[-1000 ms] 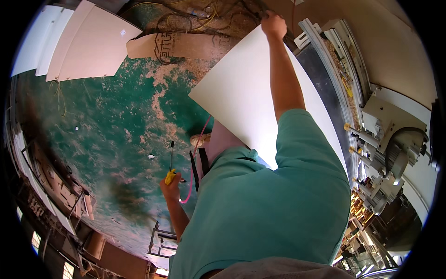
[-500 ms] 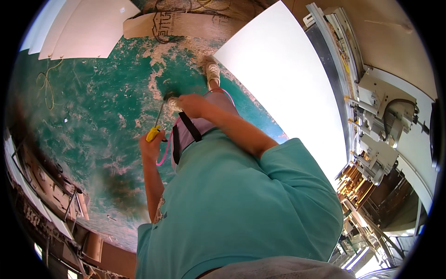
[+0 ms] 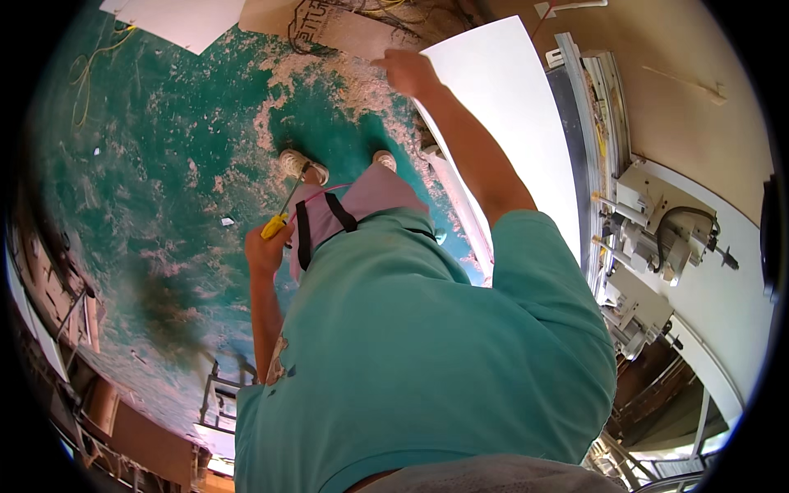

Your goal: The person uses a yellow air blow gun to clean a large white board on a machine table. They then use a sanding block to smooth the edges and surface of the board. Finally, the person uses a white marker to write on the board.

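Observation:
My left hand (image 3: 267,246) is closed round the yellow handle of a screwdriver (image 3: 274,226), whose thin shaft points up and away past my knee. My right arm is stretched out over the left edge of a large white panel (image 3: 518,107). At the panel's far left corner is my right hand (image 3: 409,72), its fingers curled. Whatever it holds, if anything, is hidden. A pink cord (image 3: 329,194) crosses my lap near dark straps (image 3: 340,212).
Sawdust (image 3: 357,82) litters the green floor (image 3: 181,148). Flattened cardboard (image 3: 345,34) and a white sheet (image 3: 185,20) lie ahead. At right stands a machine with grey motors (image 3: 657,238) beside a metal rail (image 3: 588,123). A metal frame (image 3: 215,394) stands at lower left.
My right hand has moved from my lap outward to the panel's far corner. The view has shifted, and both shoes now show. The screwdriver stays in my left hand.

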A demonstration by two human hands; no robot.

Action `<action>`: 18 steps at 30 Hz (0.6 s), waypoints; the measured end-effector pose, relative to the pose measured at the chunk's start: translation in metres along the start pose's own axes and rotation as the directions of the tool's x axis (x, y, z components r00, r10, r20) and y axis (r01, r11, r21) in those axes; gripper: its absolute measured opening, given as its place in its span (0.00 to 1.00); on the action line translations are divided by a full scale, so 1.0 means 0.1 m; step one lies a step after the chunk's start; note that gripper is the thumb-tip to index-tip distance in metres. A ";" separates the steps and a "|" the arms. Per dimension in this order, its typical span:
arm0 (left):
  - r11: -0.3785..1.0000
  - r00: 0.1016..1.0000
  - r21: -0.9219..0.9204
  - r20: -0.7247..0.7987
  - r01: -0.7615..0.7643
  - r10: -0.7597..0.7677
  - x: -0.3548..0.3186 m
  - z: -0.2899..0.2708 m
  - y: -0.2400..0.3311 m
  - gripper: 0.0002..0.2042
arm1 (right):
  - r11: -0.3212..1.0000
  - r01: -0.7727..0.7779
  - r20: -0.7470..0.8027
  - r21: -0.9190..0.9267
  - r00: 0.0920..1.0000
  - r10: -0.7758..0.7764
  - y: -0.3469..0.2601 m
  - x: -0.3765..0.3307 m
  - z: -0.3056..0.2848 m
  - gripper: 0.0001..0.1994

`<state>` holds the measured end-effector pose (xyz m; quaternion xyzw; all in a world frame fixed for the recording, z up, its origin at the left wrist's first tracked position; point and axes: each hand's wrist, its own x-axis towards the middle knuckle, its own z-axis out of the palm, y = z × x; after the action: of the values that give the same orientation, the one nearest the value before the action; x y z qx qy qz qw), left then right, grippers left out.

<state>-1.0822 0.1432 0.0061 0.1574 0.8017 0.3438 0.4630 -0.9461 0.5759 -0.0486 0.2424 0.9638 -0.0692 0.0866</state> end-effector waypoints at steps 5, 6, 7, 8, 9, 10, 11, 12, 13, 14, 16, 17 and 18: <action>0.986 0.978 -0.131 -0.172 0.099 -0.121 -0.60 0.82 -0.22 0.14 | 0.908 0.330 0.023 -0.258 0.942 -0.335 0.40 0.04 -0.10 0.20; 0.982 0.965 -0.113 -0.199 0.149 -0.169 -0.77 1.03 -0.28 0.14 | 0.881 0.391 0.026 -0.268 0.917 -0.399 0.39 -0.03 -0.10 0.20; 0.978 0.953 -0.095 -0.225 0.188 -0.205 -0.92 1.22 -0.34 0.14 | 0.854 0.464 0.112 -0.234 0.886 -0.451 0.46 -0.10 -0.03 0.23; 0.971 0.938 -0.071 -0.251 0.228 -0.238 -1.11 1.37 -0.39 0.14 | 0.842 0.515 0.127 -0.161 0.857 -0.500 0.48 -0.16 -0.03 0.17; 0.966 0.936 -0.137 -0.251 0.217 -0.246 -1.32 1.54 -0.50 0.14 | 0.823 0.561 0.139 -0.087 0.825 -0.548 0.50 -0.19 -0.03 0.11; 0.959 0.925 -0.180 -0.275 0.220 -0.264 -1.51 1.71 -0.53 0.14 | 0.798 0.603 0.140 -0.022 0.792 -0.594 0.53 -0.15 -0.03 0.09; 0.954 0.918 -0.212 -0.289 0.214 -0.270 -1.67 1.85 -0.53 0.14 | 0.851 0.520 -0.036 -0.079 0.851 -0.523 0.68 -0.04 0.27 0.09; 0.939 0.899 -0.265 -0.319 0.220 -0.300 -1.88 2.01 -0.56 0.14 | 0.851 0.512 -0.044 -0.116 0.853 -0.520 0.63 -0.02 0.26 0.09; 0.946 0.897 -0.212 -0.321 0.245 -0.304 -2.04 2.12 -0.62 0.14 | 0.855 0.494 -0.053 -0.156 0.860 -0.507 0.62 -0.03 0.20 0.09; 0.947 0.894 -0.220 -0.332 0.236 -0.300 -2.19 2.22 -0.69 0.14 | 0.861 0.469 -0.065 -0.194 0.870 -0.489 0.61 -0.08 0.18 0.09; 0.950 0.895 -0.226 -0.344 0.216 -0.285 -2.46 2.43 -0.86 0.14 | 0.821 0.553 -0.055 -0.140 0.824 -0.565 0.66 -0.34 0.31 0.11; 0.950 0.898 -0.213 -0.331 0.229 -0.290 -2.56 2.50 -0.95 0.15 | 0.791 0.602 -0.010 -0.108 0.795 -0.606 0.68 -0.56 0.35 0.12; 0.951 0.903 -0.194 -0.315 0.240 -0.292 -2.64 2.56 -1.04 0.15 | 0.763 0.642 0.032 -0.073 0.766 -0.641 0.70 -0.80 0.42 0.14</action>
<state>-0.7201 0.0221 0.0158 -0.0509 0.8552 0.3586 0.3707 -0.8375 0.5929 -0.0795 -0.1054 0.9903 -0.0570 0.0699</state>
